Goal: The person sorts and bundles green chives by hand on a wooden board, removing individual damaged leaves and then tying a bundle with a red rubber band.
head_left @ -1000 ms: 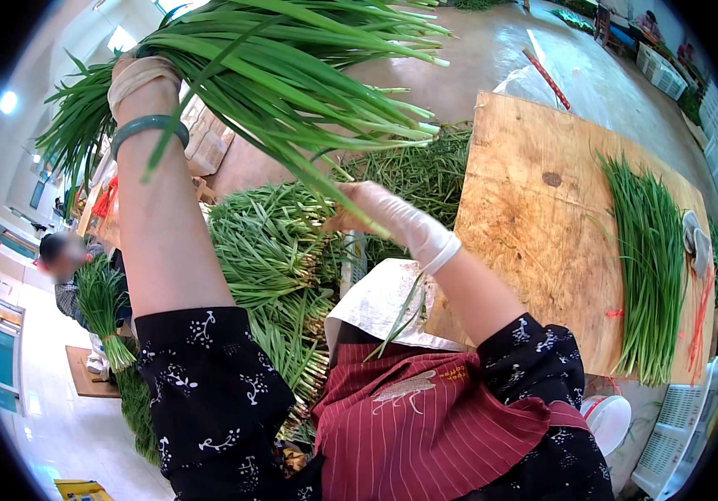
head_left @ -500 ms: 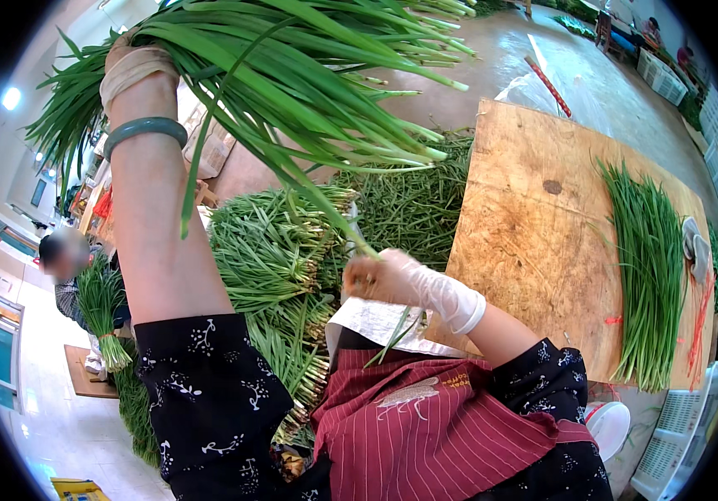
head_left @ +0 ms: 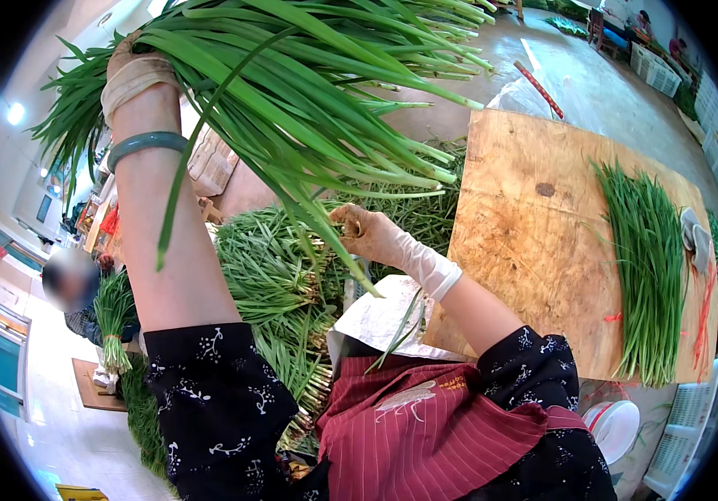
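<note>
My left hand [head_left: 131, 60], in a pale glove with its wrist rolled back, is raised at the upper left. It is closed round a large bunch of garlic chives [head_left: 292, 83], whose pale stem ends point right. From this bunch a few long leaves droop toward my right hand [head_left: 367, 234], gloved in white. The right fingers are curled and pressed together beside a drooping leaf; what they hold, if anything, cannot be made out. Below lie stacked bundles of garlic chives [head_left: 267, 255] and a heap of loose green stalks [head_left: 409, 196].
On the right stands a wooden board [head_left: 534, 225] carrying another chive bunch [head_left: 644, 275], a grey glove [head_left: 695, 238] and red ties [head_left: 704, 309]. A white bucket [head_left: 614, 430] and a plastic crate [head_left: 685, 434] stand below it. A person [head_left: 83, 321] is at the left beside a tied bundle [head_left: 113, 313].
My right hand has moved up and left, toward the bunch. The long leaf it was at now hangs with its tip below the hand. My left hand keeps its hold.
</note>
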Action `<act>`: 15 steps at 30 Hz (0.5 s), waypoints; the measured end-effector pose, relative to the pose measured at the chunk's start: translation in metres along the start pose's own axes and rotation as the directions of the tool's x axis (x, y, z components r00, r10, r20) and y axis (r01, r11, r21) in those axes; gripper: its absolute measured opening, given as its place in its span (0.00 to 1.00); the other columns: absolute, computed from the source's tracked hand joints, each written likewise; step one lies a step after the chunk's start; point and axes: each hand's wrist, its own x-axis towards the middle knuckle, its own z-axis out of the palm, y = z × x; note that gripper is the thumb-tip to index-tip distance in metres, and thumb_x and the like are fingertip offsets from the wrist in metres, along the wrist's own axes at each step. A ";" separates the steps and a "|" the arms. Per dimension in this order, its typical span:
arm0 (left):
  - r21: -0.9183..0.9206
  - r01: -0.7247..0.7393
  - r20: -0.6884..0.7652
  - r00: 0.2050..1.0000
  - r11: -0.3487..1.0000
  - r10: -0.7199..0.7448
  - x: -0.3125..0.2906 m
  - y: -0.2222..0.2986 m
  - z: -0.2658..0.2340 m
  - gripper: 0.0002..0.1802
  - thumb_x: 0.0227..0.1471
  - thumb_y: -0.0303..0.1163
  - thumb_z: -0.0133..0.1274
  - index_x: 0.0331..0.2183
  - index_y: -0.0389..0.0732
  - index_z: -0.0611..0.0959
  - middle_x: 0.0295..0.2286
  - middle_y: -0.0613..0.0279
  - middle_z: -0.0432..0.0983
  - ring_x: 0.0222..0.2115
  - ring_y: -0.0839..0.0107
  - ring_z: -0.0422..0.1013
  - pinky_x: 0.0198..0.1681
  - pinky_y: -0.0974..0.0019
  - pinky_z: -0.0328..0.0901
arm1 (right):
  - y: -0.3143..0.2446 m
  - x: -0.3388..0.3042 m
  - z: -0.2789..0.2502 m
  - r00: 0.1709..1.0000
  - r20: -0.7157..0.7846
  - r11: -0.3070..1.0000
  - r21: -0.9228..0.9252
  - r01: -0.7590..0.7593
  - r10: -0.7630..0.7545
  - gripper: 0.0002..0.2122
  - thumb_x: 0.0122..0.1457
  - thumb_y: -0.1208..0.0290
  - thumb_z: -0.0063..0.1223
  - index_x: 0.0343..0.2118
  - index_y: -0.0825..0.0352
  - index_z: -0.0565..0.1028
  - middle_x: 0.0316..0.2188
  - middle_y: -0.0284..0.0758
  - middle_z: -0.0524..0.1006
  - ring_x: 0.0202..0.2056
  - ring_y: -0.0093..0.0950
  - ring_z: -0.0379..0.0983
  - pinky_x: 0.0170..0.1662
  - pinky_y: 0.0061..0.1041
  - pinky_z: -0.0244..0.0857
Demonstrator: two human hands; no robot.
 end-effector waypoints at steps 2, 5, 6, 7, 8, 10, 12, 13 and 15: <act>0.382 -0.066 0.038 0.998 0.922 0.056 0.007 -0.002 -0.004 0.19 0.53 0.24 0.37 0.48 0.42 0.67 0.36 0.62 0.72 0.35 0.74 0.67 0.41 0.72 0.61 | -0.001 -0.004 0.004 0.979 -0.124 0.986 0.020 0.168 -0.164 0.30 0.45 0.69 0.61 0.53 0.56 0.61 0.16 0.25 0.60 0.20 0.15 0.56 0.25 0.16 0.57; 0.941 -0.133 0.093 0.986 0.311 0.138 -0.016 -0.002 0.017 0.19 0.57 0.31 0.33 0.50 0.46 0.64 0.45 0.72 0.69 0.44 0.81 0.64 0.53 0.76 0.53 | -0.005 -0.006 0.004 0.943 -0.230 0.970 -0.010 0.245 -0.240 0.35 0.44 0.68 0.62 0.56 0.56 0.56 0.17 0.24 0.57 0.20 0.16 0.56 0.26 0.16 0.57; 0.955 -0.141 0.099 0.981 0.262 0.165 -0.016 0.000 0.019 0.19 0.57 0.30 0.33 0.51 0.46 0.64 0.45 0.72 0.69 0.44 0.81 0.64 0.53 0.77 0.53 | -0.008 -0.004 0.007 0.944 -0.223 0.968 0.020 0.252 -0.241 0.35 0.45 0.68 0.62 0.56 0.56 0.56 0.17 0.23 0.58 0.20 0.17 0.56 0.26 0.16 0.58; 0.940 -0.183 0.147 0.979 0.289 0.141 -0.009 0.000 0.014 0.19 0.56 0.30 0.34 0.50 0.45 0.64 0.45 0.71 0.69 0.45 0.81 0.64 0.53 0.76 0.53 | -0.010 -0.004 0.009 0.946 -0.218 0.965 0.050 0.258 -0.242 0.35 0.45 0.68 0.62 0.56 0.57 0.56 0.17 0.23 0.59 0.20 0.17 0.57 0.26 0.16 0.58; 0.921 -0.223 0.195 0.974 0.320 0.116 -0.002 0.001 0.009 0.19 0.56 0.30 0.35 0.50 0.44 0.64 0.45 0.70 0.69 0.45 0.81 0.63 0.53 0.76 0.54 | -0.012 -0.002 0.009 0.970 -0.151 0.964 0.160 0.212 -0.189 0.30 0.46 0.68 0.60 0.53 0.58 0.60 0.17 0.23 0.61 0.20 0.17 0.58 0.27 0.17 0.59; 0.823 -0.299 0.321 0.946 0.483 0.038 0.035 0.000 -0.027 0.18 0.56 0.31 0.35 0.49 0.42 0.65 0.45 0.67 0.68 0.46 0.80 0.63 0.53 0.74 0.54 | -0.016 0.005 0.015 0.994 0.015 0.923 0.374 0.092 -0.105 0.20 0.47 0.69 0.58 0.45 0.60 0.68 0.17 0.24 0.67 0.20 0.17 0.61 0.27 0.18 0.60; 0.686 -0.318 0.379 0.924 0.654 0.051 0.045 -0.011 -0.038 0.18 0.54 0.29 0.37 0.48 0.41 0.66 0.43 0.65 0.70 0.43 0.78 0.64 0.50 0.73 0.56 | -0.026 0.003 0.010 0.995 0.099 0.953 0.301 0.003 -0.034 0.08 0.52 0.71 0.52 0.36 0.63 0.76 0.22 0.26 0.74 0.23 0.15 0.65 0.31 0.18 0.62; 0.651 -0.315 0.340 0.934 0.691 0.106 0.047 -0.017 -0.037 0.19 0.52 0.28 0.40 0.47 0.42 0.67 0.41 0.64 0.71 0.41 0.77 0.65 0.47 0.72 0.58 | -0.024 0.000 0.010 0.992 0.121 0.961 0.277 -0.002 -0.033 0.08 0.52 0.71 0.52 0.36 0.63 0.76 0.23 0.27 0.75 0.23 0.15 0.66 0.32 0.18 0.63; 0.565 -0.321 0.255 0.944 0.760 0.209 0.047 -0.029 -0.029 0.20 0.48 0.24 0.44 0.46 0.42 0.69 0.37 0.62 0.73 0.36 0.74 0.68 0.42 0.71 0.61 | -0.017 -0.008 0.008 0.987 0.158 0.975 0.222 -0.011 -0.025 0.09 0.53 0.70 0.51 0.37 0.63 0.75 0.24 0.30 0.76 0.25 0.16 0.67 0.33 0.18 0.64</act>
